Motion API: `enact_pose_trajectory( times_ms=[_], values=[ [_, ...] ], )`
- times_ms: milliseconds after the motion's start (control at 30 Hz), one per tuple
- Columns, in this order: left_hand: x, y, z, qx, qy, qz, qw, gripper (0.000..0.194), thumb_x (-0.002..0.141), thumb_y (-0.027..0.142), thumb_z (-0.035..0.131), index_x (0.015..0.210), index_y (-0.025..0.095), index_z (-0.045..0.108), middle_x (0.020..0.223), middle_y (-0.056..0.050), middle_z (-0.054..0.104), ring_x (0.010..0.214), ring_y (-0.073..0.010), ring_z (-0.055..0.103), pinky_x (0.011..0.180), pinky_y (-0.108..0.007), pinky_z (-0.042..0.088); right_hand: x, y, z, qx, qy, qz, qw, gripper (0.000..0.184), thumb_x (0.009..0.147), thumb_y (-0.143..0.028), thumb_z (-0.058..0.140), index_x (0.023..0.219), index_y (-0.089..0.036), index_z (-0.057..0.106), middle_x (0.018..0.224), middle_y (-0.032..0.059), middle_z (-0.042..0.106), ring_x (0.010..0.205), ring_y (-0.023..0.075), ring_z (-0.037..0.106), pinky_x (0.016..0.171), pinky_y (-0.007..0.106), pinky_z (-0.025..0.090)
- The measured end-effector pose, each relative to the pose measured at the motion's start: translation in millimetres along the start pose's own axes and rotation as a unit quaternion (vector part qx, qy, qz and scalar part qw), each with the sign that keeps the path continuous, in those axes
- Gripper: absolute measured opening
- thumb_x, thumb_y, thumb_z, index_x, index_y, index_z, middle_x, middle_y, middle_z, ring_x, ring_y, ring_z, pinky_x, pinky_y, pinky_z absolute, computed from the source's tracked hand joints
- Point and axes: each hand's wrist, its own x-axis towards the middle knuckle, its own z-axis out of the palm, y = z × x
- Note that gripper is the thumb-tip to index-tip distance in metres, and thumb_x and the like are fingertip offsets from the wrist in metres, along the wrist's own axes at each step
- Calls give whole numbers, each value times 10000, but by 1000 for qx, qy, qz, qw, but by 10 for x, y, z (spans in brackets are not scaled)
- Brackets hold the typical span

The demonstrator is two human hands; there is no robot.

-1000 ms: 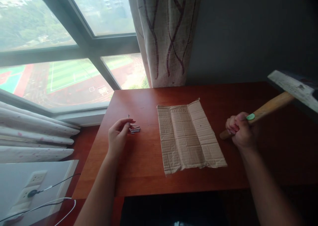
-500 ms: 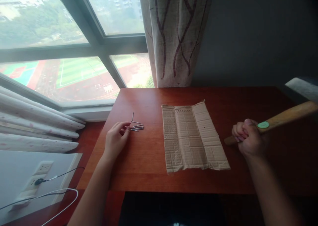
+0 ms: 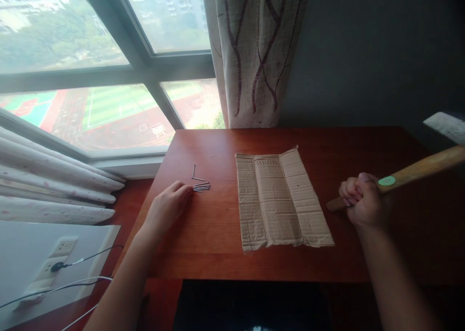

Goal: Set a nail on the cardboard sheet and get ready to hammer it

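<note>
Left hand [image 3: 170,203] has flattened, fingertips meeting just beside the nails [image 3: 202,187].

On the left there is a big window [image 3: 167,21] with grey frame [image 3: 141,71], and through it one sees a green sports field [image 3: 118,105]. A curtain [image 3: 269,55] with dark branch pattern hangs behind the bench [image 3: 203,244], beside a dark wall [image 3: 363,55]. At lower left, a black plug [image 3: 57,267] sits in a white socket [image 3: 46,269]

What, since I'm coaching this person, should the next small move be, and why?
Probably pinch one of the nails with the left hand: it is right by their ends, while the right hand grips the hammer.
</note>
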Motion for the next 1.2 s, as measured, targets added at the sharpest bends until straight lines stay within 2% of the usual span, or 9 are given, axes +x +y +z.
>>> enact_pose_trajectory(
  times_ms=[200, 367, 467, 633, 700, 800, 900, 1000, 1200],
  values=[
    [21, 43, -102, 41, -38, 13, 998, 348, 1066, 375, 386, 1039, 224, 699, 1083, -75, 713, 863, -218, 680, 634, -295, 415, 8, 18, -32, 15, 15, -4, 1000, 494, 952, -312, 648, 541, -245, 383, 429, -84, 288, 341, 86, 229, 337, 294, 154],
    [10, 45, -146, 47, -75, 52, 995, 311, 1056, 322, 348, 1025, 216, 639, 1109, -110, 685, 988, -275, 683, 699, -327, 483, 34, 12, -70, 27, 18, 1, 999, 470, 948, -295, 634, 547, -243, 396, 423, -87, 292, 338, 88, 226, 337, 280, 165],
    [-53, -2, -150, -13, -49, 72, 996, 254, 1047, 312, 368, 1053, 214, 602, 1108, -113, 707, 1012, -275, 694, 768, -342, 521, 43, 19, -97, 34, 20, 4, 999, 467, 952, -283, 623, 543, -242, 401, 424, -86, 292, 340, 88, 219, 339, 279, 164],
    [-163, 19, -182, -149, 46, 47, 987, 158, 1003, 305, 504, 1016, 202, 623, 874, -50, 739, 749, -187, 700, 670, -266, 531, 39, 36, -110, 39, 25, 0, 999, 466, 931, -298, 659, 546, -240, 402, 428, -88, 296, 338, 81, 215, 338, 286, 166],
    [-170, 71, -214, -202, 79, 39, 975, 132, 971, 297, 581, 998, 200, 667, 856, -41, 746, 729, -170, 699, 650, -241, 539, 38, 36, -94, 37, 24, -1, 999, 467, 931, -312, 673, 552, -240, 410, 429, -89, 299, 339, 80, 215, 336, 286, 162],
    [-135, 158, -272, -273, 101, 56, 955, 98, 925, 275, 681, 973, 201, 721, 879, -39, 763, 774, -166, 719, 714, -233, 570, 36, 29, -57, 32, 19, -1, 999, 483, 944, -327, 678, 553, -241, 408, 434, -87, 297, 342, 82, 219, 330, 282, 154],
    [-86, 246, -319, -296, 91, 72, 948, 56, 893, 227, 717, 923, 200, 756, 842, -30, 764, 731, -151, 705, 695, -224, 564, 26, 26, -26, 28, 15, -2, 999, 490, 950, -333, 685, 557, -238, 409, 442, -86, 306, 345, 79, 240, 327, 272, 161],
    [-61, 340, -332, -347, 74, 54, 933, 52, 848, 210, 761, 896, 195, 775, 830, -34, 774, 724, -157, 717, 697, -225, 585, 10, 29, -17, 25, 13, -5, 1000, 490, 952, -338, 694, 561, -232, 418, 446, -87, 321, 345, 71, 260, 329, 260, 171],
    [-72, 492, -314, -500, 55, 16, 864, 52, 810, 175, 799, 852, 205, 800, 850, -49, 781, 817, -177, 745, 757, -235, 622, 6, 24, -23, 28, 14, -10, 999, 496, 960, -333, 693, 562, -231, 416, 443, -92, 324, 343, 67, 257, 321, 243, 182]
  ],
)
